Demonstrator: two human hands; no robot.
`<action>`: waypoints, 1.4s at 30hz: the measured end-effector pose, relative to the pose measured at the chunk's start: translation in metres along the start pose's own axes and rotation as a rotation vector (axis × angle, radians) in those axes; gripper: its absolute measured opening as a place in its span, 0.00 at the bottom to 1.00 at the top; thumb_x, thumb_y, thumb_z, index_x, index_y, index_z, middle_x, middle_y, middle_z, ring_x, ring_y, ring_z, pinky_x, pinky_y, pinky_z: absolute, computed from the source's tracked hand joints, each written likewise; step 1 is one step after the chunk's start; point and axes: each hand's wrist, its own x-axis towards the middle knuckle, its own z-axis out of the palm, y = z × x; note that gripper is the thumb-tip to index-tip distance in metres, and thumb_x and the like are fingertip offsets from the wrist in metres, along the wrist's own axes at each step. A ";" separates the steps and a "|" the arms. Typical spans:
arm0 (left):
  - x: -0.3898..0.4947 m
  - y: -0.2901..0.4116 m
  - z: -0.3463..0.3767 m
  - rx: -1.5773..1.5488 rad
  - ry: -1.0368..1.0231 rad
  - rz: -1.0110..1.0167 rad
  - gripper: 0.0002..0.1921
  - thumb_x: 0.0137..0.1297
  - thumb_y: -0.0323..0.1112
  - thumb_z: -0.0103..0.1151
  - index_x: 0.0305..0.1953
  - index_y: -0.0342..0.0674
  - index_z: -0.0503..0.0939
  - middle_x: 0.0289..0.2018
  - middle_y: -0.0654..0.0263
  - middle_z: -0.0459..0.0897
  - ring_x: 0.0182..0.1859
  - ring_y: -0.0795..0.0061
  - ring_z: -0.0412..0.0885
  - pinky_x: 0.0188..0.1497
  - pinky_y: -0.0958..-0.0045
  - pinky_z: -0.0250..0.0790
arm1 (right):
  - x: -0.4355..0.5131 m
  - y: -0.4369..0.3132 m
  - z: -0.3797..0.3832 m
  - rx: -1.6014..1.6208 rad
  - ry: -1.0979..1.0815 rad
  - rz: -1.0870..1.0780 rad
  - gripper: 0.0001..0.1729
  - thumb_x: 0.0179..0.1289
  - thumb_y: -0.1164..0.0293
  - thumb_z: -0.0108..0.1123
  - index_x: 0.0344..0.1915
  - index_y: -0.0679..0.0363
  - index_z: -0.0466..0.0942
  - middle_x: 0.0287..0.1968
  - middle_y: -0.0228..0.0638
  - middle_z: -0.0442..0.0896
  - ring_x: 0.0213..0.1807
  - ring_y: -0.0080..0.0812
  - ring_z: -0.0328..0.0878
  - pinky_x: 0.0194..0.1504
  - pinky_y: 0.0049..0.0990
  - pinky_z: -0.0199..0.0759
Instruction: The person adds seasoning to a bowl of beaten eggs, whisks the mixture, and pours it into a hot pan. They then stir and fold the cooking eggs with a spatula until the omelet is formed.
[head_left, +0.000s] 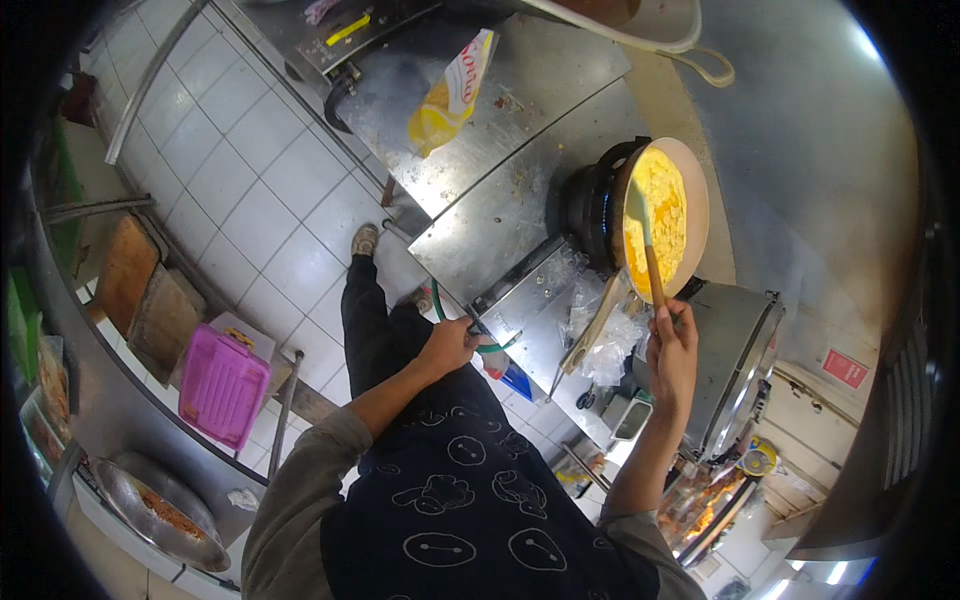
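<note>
A frying pan (696, 217) with a light interior sits on a gas burner (592, 206), where a blue flame shows. Yellow scrambled egg (664, 217) spreads over the pan's base. My right hand (673, 341) grips the wooden handle of a spatula (654, 274), whose pale green head rests in the egg. My left hand (450, 345) is at the stove's front edge, fingers curled at a control by a green hose (501, 347); whether it grips the knob is hidden. The pan's handle (592, 330) points back toward me, over clear plastic bags (607, 360).
A yellow-and-white plastic packet (454, 97) lies on the steel worktop. Right of my right hand stands a large steel pot (724, 360). Scissors (587, 399) and a small container (632, 420) lie nearby. Behind left are a purple lid (225, 382) and a metal bowl (157, 510).
</note>
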 end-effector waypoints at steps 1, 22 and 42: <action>0.001 0.000 -0.002 0.008 -0.011 -0.012 0.13 0.59 0.39 0.62 0.37 0.33 0.79 0.26 0.49 0.83 0.32 0.49 0.84 0.36 0.58 0.76 | 0.006 -0.003 0.005 0.026 0.018 -0.002 0.08 0.72 0.66 0.53 0.46 0.57 0.70 0.25 0.23 0.70 0.15 0.08 0.53 0.13 0.13 0.42; -0.005 0.007 0.002 0.170 -0.032 0.043 0.11 0.65 0.37 0.55 0.35 0.33 0.72 0.22 0.50 0.81 0.26 0.49 0.82 0.30 0.54 0.76 | -0.022 -0.044 -0.059 -0.412 0.372 -0.106 0.17 0.71 0.60 0.55 0.54 0.56 0.73 0.27 0.20 0.70 0.18 0.08 0.55 0.17 0.13 0.43; 0.003 0.018 -0.017 0.174 -0.105 0.027 0.12 0.63 0.36 0.57 0.38 0.32 0.73 0.24 0.51 0.82 0.27 0.50 0.82 0.32 0.55 0.75 | -0.035 -0.030 -0.087 -1.045 0.382 -0.060 0.20 0.66 0.77 0.58 0.58 0.60 0.75 0.38 0.36 0.80 0.43 0.27 0.81 0.41 0.24 0.73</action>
